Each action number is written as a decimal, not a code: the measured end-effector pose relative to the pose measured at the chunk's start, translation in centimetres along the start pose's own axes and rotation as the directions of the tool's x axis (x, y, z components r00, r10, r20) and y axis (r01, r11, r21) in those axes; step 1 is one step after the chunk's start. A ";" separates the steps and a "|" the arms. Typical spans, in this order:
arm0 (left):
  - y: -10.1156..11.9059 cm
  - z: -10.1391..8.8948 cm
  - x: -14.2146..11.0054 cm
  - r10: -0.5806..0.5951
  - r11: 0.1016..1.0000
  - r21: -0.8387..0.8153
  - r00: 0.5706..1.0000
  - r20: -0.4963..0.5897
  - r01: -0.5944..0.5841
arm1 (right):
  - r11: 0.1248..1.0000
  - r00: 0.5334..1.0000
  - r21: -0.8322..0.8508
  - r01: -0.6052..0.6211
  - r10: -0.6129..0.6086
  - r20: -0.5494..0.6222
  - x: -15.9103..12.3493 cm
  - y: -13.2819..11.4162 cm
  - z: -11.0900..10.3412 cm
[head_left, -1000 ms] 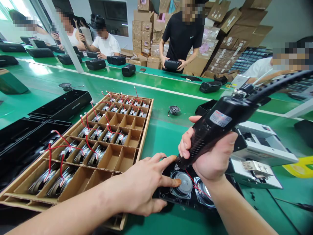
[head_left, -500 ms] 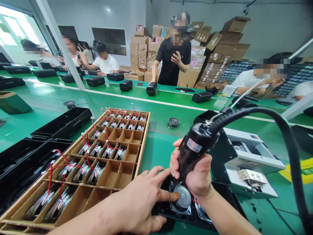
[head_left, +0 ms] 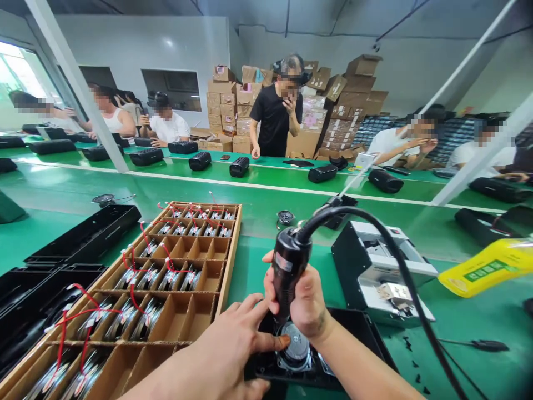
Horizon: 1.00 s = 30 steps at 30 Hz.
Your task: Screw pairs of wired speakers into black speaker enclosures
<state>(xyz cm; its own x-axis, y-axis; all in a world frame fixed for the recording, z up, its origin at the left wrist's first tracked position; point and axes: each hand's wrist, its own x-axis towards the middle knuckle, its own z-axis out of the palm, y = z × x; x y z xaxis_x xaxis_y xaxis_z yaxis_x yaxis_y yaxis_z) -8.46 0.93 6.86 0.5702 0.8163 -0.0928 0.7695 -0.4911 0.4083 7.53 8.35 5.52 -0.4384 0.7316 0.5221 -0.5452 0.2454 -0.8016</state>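
Note:
My right hand [head_left: 308,303] is wrapped round a black corded electric screwdriver [head_left: 287,266], held upright with its lower end over a speaker driver [head_left: 296,349]. The bit's tip is hidden behind my hands. The driver sits magnet side up in a black speaker housing [head_left: 368,330], beside a second driver partly covered by my right forearm. With fingers spread, my left hand [head_left: 233,333] reaches across the housing's left end, its thumb touching the driver's round back.
Left stands a divided cardboard tray [head_left: 234,250] of speaker drivers with red wires. Right are a white-and-black machine [head_left: 353,278], yellow bottle [head_left: 483,269], screwdriver [head_left: 491,345] and small black pieces [head_left: 408,344]. A loose driver [head_left: 285,217] lies ahead. Across the green line stands a person [head_left: 275,116].
The view has shifted, showing more ceiling and the yellow bottle. The screwdriver stands more upright. Across the table, the person's hand has come off a black speaker; the other is raised to the face.

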 end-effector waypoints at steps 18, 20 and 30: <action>-2.1 2.2 3.6 0.505 0.801 0.482 0.833 -0.224 -0.356 | 0.779 0.703 -0.585 0.224 -0.545 -0.457 -3.6 -16.6 -13.4; -0.7 2.1 4.8 0.523 0.773 0.525 0.825 -0.211 -0.356 | 0.783 0.701 -0.583 0.217 -0.541 -0.465 -3.8 -15.9 -14.0; 5.3 3.6 9.0 0.452 0.891 0.065 0.891 -0.051 -0.449 | 0.810 0.718 -0.551 0.203 -0.505 -0.479 -4.7 -15.3 -13.4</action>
<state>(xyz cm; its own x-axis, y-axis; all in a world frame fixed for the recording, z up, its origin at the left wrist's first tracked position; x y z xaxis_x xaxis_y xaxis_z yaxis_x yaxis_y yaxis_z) 1.81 4.50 4.90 0.8408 0.5206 0.1484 0.4490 -0.8237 0.3463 27.50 9.67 11.40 0.3029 0.7058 0.6404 -0.1370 0.6972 -0.7036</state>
